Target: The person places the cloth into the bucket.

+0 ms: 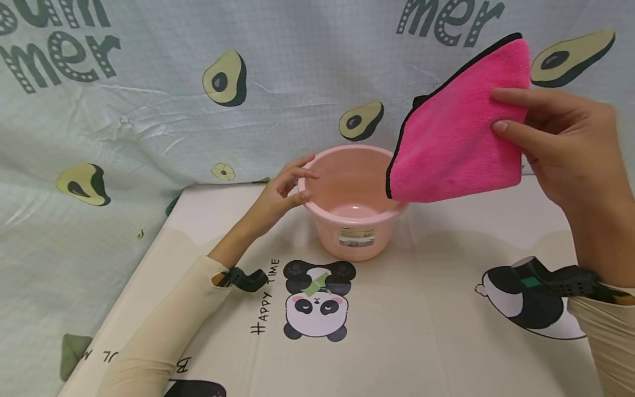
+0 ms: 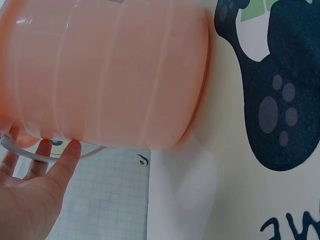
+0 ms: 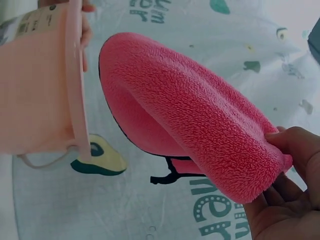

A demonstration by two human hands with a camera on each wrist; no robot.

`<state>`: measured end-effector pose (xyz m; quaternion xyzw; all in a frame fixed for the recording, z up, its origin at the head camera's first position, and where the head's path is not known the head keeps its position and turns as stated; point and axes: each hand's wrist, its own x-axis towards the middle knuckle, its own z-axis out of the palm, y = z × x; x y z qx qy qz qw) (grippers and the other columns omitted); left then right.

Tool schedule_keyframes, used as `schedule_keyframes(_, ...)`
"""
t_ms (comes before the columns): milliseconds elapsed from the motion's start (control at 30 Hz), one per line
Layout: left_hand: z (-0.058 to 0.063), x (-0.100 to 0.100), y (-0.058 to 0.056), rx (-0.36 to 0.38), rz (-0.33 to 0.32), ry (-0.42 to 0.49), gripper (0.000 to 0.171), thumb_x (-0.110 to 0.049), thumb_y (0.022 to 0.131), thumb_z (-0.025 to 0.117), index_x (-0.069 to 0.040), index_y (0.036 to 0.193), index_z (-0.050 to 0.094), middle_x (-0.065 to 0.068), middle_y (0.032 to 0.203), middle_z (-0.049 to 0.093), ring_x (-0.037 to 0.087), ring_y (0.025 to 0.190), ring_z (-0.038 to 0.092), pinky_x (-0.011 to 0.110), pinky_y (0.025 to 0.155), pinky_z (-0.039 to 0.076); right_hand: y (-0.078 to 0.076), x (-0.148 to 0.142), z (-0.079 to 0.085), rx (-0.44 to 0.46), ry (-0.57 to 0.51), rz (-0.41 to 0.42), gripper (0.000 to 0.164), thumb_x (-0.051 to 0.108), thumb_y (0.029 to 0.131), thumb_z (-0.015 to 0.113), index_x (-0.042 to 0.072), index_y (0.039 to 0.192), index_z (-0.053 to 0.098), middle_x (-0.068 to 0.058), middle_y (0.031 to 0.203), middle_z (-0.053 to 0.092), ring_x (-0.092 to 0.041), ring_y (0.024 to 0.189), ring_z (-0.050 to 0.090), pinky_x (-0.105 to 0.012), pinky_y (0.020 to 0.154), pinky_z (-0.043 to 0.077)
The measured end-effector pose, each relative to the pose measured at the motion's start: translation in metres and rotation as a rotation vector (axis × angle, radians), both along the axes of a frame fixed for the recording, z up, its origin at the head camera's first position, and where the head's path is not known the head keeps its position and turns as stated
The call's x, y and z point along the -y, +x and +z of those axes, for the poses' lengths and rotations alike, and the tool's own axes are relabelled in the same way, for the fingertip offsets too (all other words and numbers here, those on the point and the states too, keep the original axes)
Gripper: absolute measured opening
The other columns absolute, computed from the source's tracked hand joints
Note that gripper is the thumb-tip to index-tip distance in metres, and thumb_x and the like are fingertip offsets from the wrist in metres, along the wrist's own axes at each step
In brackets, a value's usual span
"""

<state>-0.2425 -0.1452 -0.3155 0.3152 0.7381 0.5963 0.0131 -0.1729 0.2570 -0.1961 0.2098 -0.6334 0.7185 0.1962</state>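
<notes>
A pink plastic bucket (image 1: 355,234) stands upright on the table, with a label on its front. My left hand (image 1: 285,187) holds the bucket's left rim. In the left wrist view, the fingers of that hand (image 2: 35,190) lie against the bucket's side (image 2: 110,75), by its thin handle. Above and right of the bucket, my right hand (image 1: 570,138) pinches a bright pink cloth (image 1: 461,127) with black edging between thumb and fingers. The cloth's lower left corner overlaps the bucket's right rim in the head view. A black loop hangs from the cloth (image 3: 195,110) in the right wrist view.
A pale table cover (image 1: 397,331) printed with pandas and lettering lies under the bucket. Right behind it hangs a light curtain (image 1: 149,127) with avocado prints. Each wrist wears a black strap device (image 1: 248,279).
</notes>
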Motion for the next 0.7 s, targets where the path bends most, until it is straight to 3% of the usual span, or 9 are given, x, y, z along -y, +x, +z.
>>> schedule_keyframes(300,0.001,0.000,0.000,-0.001,-0.006,-0.004,0.075,-0.062,0.085,0.073,-0.004,0.131,0.061,-0.007,0.163,0.032,0.017,0.151,0.028,0.046,0.120,0.031,-0.004,0.009,0.003,-0.007,0.084,-0.002,0.041,-0.014,0.087,0.070,-0.010,0.127,0.065,-0.016,0.117,0.062,-0.022,0.098,0.059,-0.019,0.080,0.056)
schedule_keyframes(700,0.001,0.002,0.001,0.001,-0.003,-0.017,0.074,-0.062,0.086,0.073,-0.004,0.131,0.060,-0.009,0.163,0.031,0.017,0.152,0.027,0.048,0.120,0.030,-0.008,0.019,0.002,-0.014,0.118,0.083,0.039,-0.015,0.087,0.069,-0.013,0.125,0.064,-0.018,0.115,0.063,-0.023,0.092,0.062,-0.021,0.077,0.057)
